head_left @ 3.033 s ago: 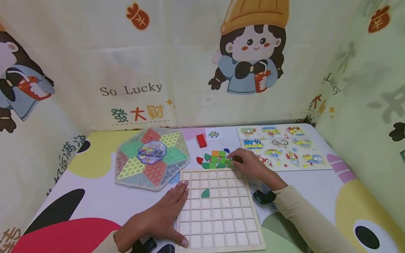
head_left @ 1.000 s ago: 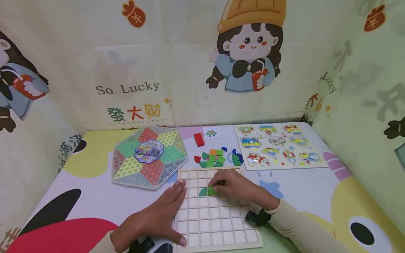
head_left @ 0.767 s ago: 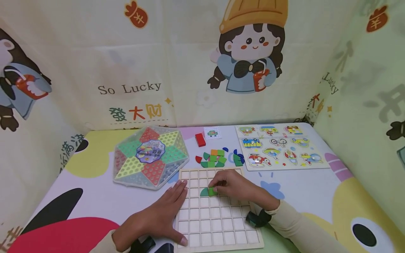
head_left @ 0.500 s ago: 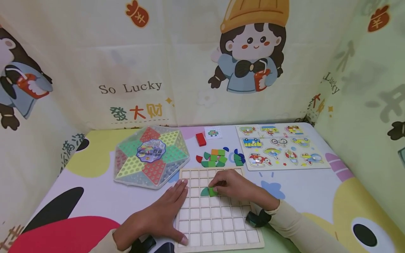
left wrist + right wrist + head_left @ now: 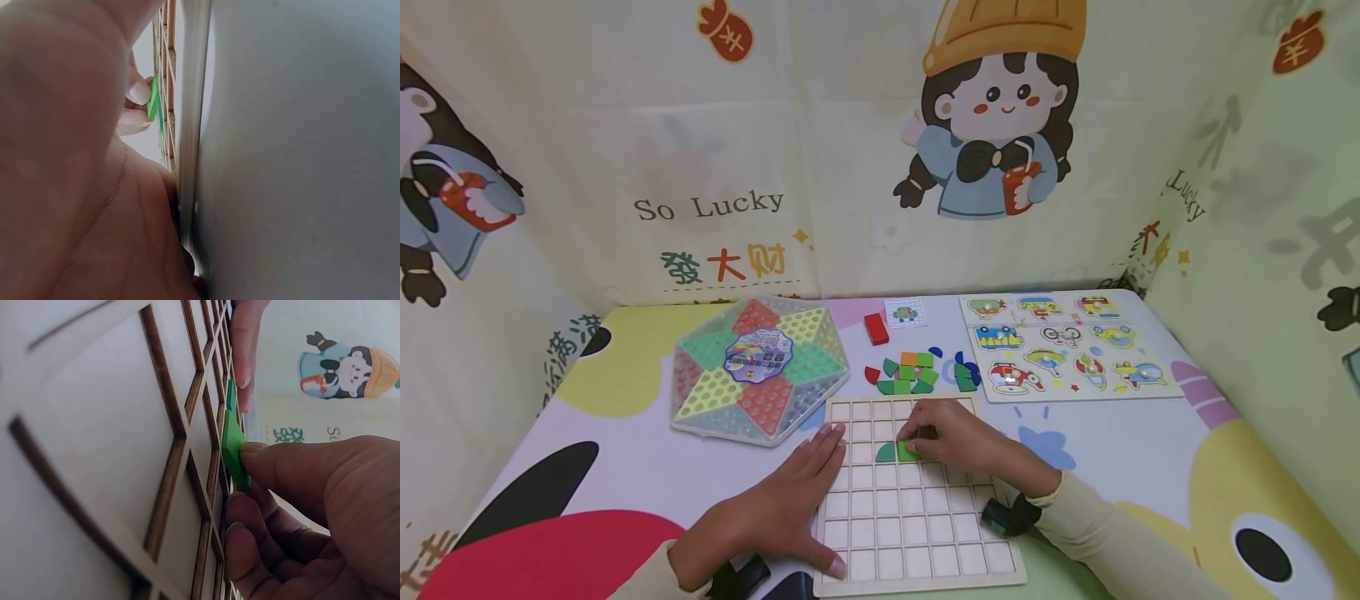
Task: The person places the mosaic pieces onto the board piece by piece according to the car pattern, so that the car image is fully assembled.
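Observation:
A wooden grid board [image 5: 921, 587] with square cells lies flat on the table. My left hand [image 5: 778, 508] rests along its left edge, fingers straight, thumb at the lower left corner. With thumb and fingertips my right hand [image 5: 958, 437] pinches a bright green square tile [image 5: 907, 451] over a cell in the third row. In the right wrist view the green tile [image 5: 234, 450] stands tilted against the grid bars. A dark green quarter-round tile [image 5: 886, 452] sits in the cell just left of it.
Beyond the board lie loose green tiles [image 5: 907, 373], a red quarter-round [image 5: 872, 376] and blue pieces [image 5: 975, 372]. Further back are a red block [image 5: 876, 329] and a pattern card [image 5: 906, 313]. A hexagonal game box [image 5: 760, 367] stands left, a vehicle puzzle board [image 5: 1067, 346] right.
Over three seconds my right hand has come from the loose pieces to the board with the green square tile. In the last second it has barely moved. The left hand has stayed put.

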`<move>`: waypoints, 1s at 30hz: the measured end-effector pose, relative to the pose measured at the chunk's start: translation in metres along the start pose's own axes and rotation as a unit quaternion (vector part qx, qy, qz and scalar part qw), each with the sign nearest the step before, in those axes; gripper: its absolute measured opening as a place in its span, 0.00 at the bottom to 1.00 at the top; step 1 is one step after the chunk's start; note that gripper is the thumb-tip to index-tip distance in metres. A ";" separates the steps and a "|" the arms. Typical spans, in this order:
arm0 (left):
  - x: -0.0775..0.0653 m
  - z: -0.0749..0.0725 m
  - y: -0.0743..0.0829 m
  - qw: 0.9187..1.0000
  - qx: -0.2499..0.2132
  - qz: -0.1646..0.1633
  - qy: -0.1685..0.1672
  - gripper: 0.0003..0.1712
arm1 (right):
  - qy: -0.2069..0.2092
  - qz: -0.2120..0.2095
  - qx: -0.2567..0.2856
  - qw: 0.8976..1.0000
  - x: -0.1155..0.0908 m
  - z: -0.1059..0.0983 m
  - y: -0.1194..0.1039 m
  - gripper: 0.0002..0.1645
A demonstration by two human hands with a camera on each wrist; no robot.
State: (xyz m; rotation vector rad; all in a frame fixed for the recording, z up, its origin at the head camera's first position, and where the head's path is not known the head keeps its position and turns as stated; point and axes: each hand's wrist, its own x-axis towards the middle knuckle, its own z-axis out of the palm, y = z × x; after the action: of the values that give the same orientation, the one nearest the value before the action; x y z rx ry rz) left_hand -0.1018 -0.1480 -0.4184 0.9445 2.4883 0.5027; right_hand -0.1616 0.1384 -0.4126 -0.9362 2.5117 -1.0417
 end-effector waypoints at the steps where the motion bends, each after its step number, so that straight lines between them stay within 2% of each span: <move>1: 0.000 0.000 0.000 1.000 0.000 0.000 0.000 0.76 | 0.000 0.000 -0.002 1.000 0.000 0.000 0.000 0.09; 6: 0.000 -0.001 0.000 1.000 0.002 -0.001 -0.002 0.76 | 0.004 0.007 -0.004 1.000 0.000 0.001 0.001 0.10; 16: 0.000 -0.001 0.001 1.000 -0.002 0.001 0.000 0.76 | -0.002 -0.004 0.028 1.000 -0.004 -0.006 -0.001 0.10; 23: 0.000 0.000 0.001 1.000 -0.005 0.003 0.003 0.76 | 0.032 -0.003 0.017 0.999 -0.005 -0.013 0.004 0.10; 30: 0.000 0.000 0.000 1.000 -0.008 0.009 0.004 0.75 | 0.062 0.022 0.004 0.998 -0.007 -0.025 0.014 0.08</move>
State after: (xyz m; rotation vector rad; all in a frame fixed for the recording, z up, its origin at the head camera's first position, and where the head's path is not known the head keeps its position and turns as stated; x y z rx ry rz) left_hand -0.1012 -0.1481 -0.4186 0.9612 2.4820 0.5314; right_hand -0.1741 0.1638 -0.4047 -0.8347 2.6142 -1.1272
